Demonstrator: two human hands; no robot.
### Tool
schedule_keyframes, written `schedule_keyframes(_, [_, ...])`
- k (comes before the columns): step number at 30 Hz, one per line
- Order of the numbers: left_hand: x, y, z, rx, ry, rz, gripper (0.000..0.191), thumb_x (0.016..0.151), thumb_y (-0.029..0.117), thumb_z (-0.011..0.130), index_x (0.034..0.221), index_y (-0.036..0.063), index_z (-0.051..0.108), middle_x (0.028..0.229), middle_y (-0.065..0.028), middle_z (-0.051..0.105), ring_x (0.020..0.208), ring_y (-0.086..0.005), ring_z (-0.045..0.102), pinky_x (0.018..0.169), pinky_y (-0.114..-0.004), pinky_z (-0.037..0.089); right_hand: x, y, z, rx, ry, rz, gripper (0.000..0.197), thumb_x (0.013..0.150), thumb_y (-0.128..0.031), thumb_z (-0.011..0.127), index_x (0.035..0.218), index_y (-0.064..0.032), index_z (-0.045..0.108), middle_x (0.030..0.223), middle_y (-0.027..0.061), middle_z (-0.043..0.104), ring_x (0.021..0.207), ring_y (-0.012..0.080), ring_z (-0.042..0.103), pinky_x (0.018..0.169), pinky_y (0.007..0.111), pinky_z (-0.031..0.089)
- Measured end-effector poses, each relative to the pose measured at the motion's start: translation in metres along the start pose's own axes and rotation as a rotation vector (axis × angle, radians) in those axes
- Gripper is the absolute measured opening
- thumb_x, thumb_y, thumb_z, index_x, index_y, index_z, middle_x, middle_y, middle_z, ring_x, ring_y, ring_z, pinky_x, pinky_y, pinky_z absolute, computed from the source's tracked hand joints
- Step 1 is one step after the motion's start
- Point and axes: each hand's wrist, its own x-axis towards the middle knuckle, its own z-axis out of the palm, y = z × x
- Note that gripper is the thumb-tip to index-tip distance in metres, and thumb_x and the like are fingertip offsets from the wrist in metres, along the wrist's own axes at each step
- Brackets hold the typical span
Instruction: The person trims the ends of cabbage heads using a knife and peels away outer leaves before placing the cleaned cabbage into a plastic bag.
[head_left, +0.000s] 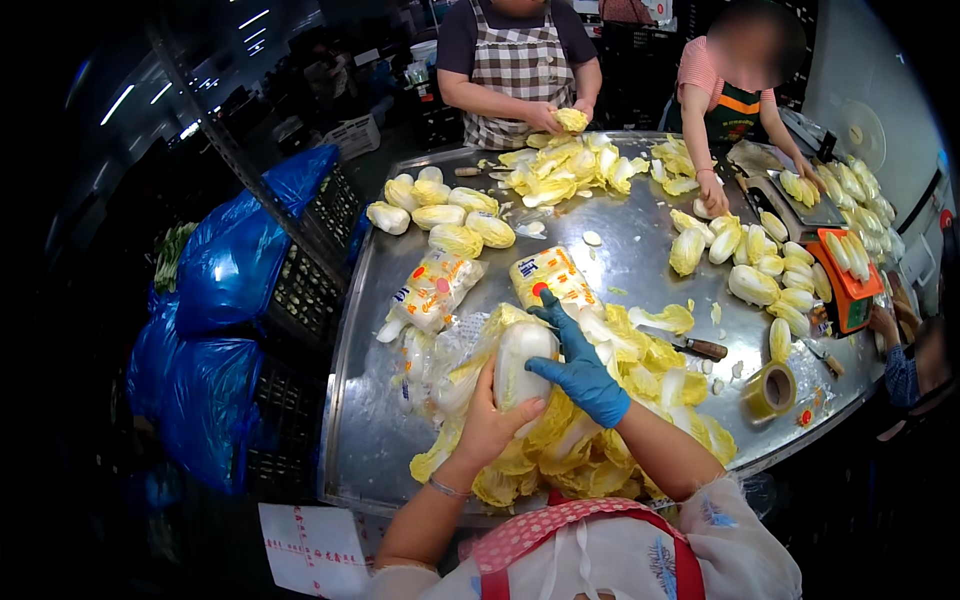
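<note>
A pale napa cabbage (523, 364) is held between both hands above the steel table. My left hand (491, 420), bare, grips its lower left side. My right hand (581, 367), in a blue glove, presses on its right side with thumb and fingers spread around it. Below and to the right lies a heap of loose yellow cabbage leaves (645, 360). Just beyond the hands are two printed plastic bags with cabbage in them, one bag (439, 289) to the left and another bag (551, 274) nearer the middle. Crumpled clear plastic film (427, 367) lies left of the held cabbage.
Several whole cabbages (450, 214) sit at the far left of the steel table (360, 442). To the right are a wooden-handled knife (705, 347), a tape roll (770, 391), small cabbages (754, 285) and an orange scale (855, 315). Two co-workers handle cabbages across the table. Blue-covered crates (232, 262) stand left.
</note>
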Motion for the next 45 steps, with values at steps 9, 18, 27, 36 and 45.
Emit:
schedule_keyframes(9, [-0.027, -0.018, -0.008, 0.408, 0.016, -0.010, 0.090, 0.066, 0.012, 0.080, 0.139, 0.0008, 0.028, 0.129, -0.0115, 0.046, 0.115, -0.0192, 0.050, 0.097, -0.033, 0.042, 0.001, 0.028, -0.011, -0.062, 0.044, 0.126, 0.018, 0.093, -0.006, 0.052, 0.102, 0.0034, 0.064, 0.096, 0.0113, 0.068, 0.085, 0.0145, 0.064, 0.081, 0.027, 0.051])
schedule_keyframes(18, [-0.026, -0.032, -0.020, -0.424, -0.086, 0.003, 0.080, 0.079, 0.034, 0.075, 0.138, 0.0034, 0.031, 0.126, -0.0090, 0.050, 0.116, -0.0172, 0.049, 0.096, -0.033, 0.042, 0.000, 0.054, -0.024, -0.189, -0.163, 0.237, 0.049, 0.080, -0.017, 0.071, 0.124, -0.0060, 0.052, 0.113, 0.0104, 0.057, 0.093, 0.0188, 0.057, 0.078, 0.030, 0.048])
schedule_keyframes(27, [-0.022, -0.014, -0.013, 0.013, 0.167, 0.089, 0.079, 0.084, 0.027, 0.070, 0.140, -0.0022, 0.023, 0.131, -0.0112, 0.045, 0.116, -0.0185, 0.049, 0.097, -0.032, 0.041, -0.005, -0.038, -0.003, -0.362, 0.061, 0.015, 0.081, 0.072, -0.022, 0.080, 0.139, -0.0082, 0.035, 0.127, 0.0143, 0.048, 0.111, 0.0227, 0.050, 0.092, 0.034, 0.044])
schedule_keyframes(36, [-0.020, -0.032, -0.015, 0.132, 0.386, 0.373, 0.042, 0.090, 0.012, 0.060, 0.127, 0.0024, 0.043, 0.124, -0.0102, 0.048, 0.112, -0.0181, 0.049, 0.097, -0.031, 0.039, -0.014, -0.013, 0.027, 0.304, 0.181, 0.255, 0.072, 0.078, -0.010, 0.073, 0.138, -0.0019, 0.036, 0.128, 0.0077, 0.048, 0.112, 0.0141, 0.048, 0.096, 0.029, 0.041])
schedule_keyframes(45, [-0.029, -0.016, -0.010, -0.273, 0.214, -0.081, 0.053, 0.094, 0.024, 0.056, 0.134, 0.0042, 0.028, 0.105, -0.0055, 0.054, 0.080, -0.0083, 0.051, 0.056, -0.022, 0.044, -0.023, -0.002, 0.028, 0.282, 0.322, 0.094, 0.079, 0.074, -0.007, 0.076, 0.139, -0.0001, 0.031, 0.132, 0.0079, 0.045, 0.115, 0.0156, 0.047, 0.097, 0.030, 0.042])
